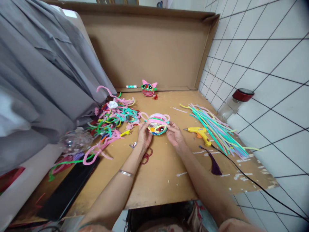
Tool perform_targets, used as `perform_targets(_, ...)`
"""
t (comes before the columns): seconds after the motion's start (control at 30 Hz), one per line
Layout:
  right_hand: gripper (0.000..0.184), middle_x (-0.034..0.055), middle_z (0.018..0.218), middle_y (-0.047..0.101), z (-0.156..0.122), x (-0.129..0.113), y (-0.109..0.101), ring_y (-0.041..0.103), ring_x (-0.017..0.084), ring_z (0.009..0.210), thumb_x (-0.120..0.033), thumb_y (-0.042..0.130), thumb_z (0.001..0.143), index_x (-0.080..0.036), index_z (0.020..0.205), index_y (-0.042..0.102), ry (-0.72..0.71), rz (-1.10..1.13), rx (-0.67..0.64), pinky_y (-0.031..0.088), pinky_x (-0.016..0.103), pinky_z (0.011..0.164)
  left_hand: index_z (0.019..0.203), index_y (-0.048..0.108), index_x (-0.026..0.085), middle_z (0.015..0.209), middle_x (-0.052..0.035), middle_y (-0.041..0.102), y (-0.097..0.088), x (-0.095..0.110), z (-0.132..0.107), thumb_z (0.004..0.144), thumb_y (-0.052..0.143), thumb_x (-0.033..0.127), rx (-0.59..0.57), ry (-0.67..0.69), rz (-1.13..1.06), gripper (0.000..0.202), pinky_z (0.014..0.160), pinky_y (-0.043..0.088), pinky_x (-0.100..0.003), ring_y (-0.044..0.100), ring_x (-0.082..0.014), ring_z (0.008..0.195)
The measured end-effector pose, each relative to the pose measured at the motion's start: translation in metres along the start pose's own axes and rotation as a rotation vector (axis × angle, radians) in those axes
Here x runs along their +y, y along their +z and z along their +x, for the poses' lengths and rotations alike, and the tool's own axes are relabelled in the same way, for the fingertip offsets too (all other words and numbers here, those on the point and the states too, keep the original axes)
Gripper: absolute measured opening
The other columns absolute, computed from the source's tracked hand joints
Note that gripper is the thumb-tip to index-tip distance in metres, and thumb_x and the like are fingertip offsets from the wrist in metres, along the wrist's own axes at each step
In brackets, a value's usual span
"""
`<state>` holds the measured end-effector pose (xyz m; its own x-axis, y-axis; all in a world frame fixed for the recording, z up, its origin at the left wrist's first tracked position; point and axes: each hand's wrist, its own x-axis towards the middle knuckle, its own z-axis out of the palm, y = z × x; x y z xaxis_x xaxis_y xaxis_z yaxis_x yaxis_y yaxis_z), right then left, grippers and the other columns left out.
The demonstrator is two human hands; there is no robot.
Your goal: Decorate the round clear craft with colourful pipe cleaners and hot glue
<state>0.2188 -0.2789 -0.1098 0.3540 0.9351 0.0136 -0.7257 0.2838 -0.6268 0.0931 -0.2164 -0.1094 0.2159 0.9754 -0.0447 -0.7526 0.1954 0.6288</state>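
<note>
Between my two hands, above the middle of the table, is a round pipe-cleaner animal face [157,125]. Pink loops stick out at its top, and one dark eye with a red surround shows on its right half. My left hand [144,135] pinches its left edge, and my right hand [175,134] grips its right edge. Below my left wrist lie several dark red rings [146,156]. At the back stands a finished-looking face with pink ears [149,88] and a red tassel. A yellow glue gun [200,133] rests right of my right hand.
Tangled pipe cleaners [113,116] heap at the left, beside a black flat slab [70,187]. Straight pipe cleaners [214,129] lie at the right near a red-lidded jar [233,103]. A purple tassel [213,162] and the gun's black cord [251,175] lie nearer. Cardboard [149,48] walls the back.
</note>
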Motion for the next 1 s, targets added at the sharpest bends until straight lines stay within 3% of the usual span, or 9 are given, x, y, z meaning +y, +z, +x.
perform_targets(0.2, 0.021, -0.0033, 0.077, 0.073, 0.002, 0.001, -0.003, 0.067, 0.010, 0.074, 0.000, 0.063, 0.068, -0.020, 0.076, 0.064, -0.007, -0.009, 0.002, 0.054, 0.023, 0.079, 0.067, 0.058, 0.018, 0.066, 0.0053, 0.064, -0.001, 0.001, 0.000, 0.054, 0.085, 0.024, -0.014, -0.016, 0.013, 0.030, 0.066, 0.044, -0.023, 0.057, -0.0091, 0.061)
perform_targets(0.4, 0.021, -0.0050, 0.073, 0.071, 0.004, 0.003, -0.005, 0.066, 0.011, 0.075, -0.003, 0.067, 0.063, -0.021, 0.072, 0.061, -0.017, -0.020, -0.007, 0.053, 0.025, 0.081, 0.061, 0.052, 0.017, 0.061, 0.0066, 0.058, 0.001, 0.002, -0.003, 0.051, 0.088, 0.025, -0.036, 0.052, 0.030, 0.038, 0.062, 0.043, -0.021, 0.053, -0.0071, 0.059)
perform_targets(0.57, 0.021, -0.0050, 0.073, 0.072, 0.003, 0.001, -0.003, 0.065, 0.012, 0.074, -0.007, 0.071, 0.061, -0.022, 0.070, 0.059, -0.030, -0.035, 0.000, 0.053, 0.025, 0.081, 0.059, 0.047, 0.017, 0.057, 0.0070, 0.054, 0.003, 0.000, -0.007, 0.051, 0.088, 0.031, -0.051, 0.079, 0.071, 0.045, 0.056, 0.040, -0.019, 0.049, -0.0059, 0.054)
perform_targets(1.0, 0.018, -0.0043, 0.077, 0.073, 0.001, 0.001, -0.002, 0.066, 0.013, 0.078, -0.009, 0.068, 0.064, -0.022, 0.075, 0.063, -0.046, -0.052, 0.030, 0.051, 0.026, 0.084, 0.062, 0.044, 0.018, 0.059, 0.0066, 0.047, 0.008, -0.009, -0.011, 0.057, 0.084, 0.050, -0.038, 0.166, 0.144, 0.052, 0.058, 0.038, -0.020, 0.044, -0.0071, 0.057)
